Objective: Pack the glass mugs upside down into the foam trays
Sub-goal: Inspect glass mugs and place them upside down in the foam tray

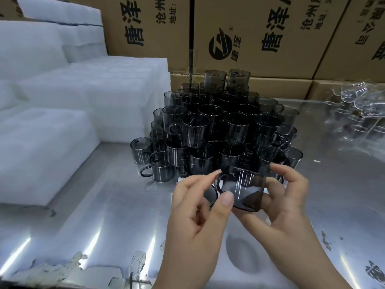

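Observation:
A smoky grey glass mug (242, 187) is held in the air between both hands, above the metal table, its handle turned left. My left hand (200, 211) pinches the mug's handle side with thumb and fingers. My right hand (285, 197) curls round its right side. Behind it stands a stacked pile of grey glass mugs (220, 126), several layers high. White foam trays (37, 155) lie stacked at the left. A foam tray with a round pocket (242, 253) lies under my hands at the table's near edge.
The shiny metal table (116, 215) carries peeling film (83, 261) at its front edge. Clear glass mugs (358, 107) sit at the far right. Printed cardboard boxes (260, 34) wall off the back. More foam blocks (52, 38) are piled at the back left.

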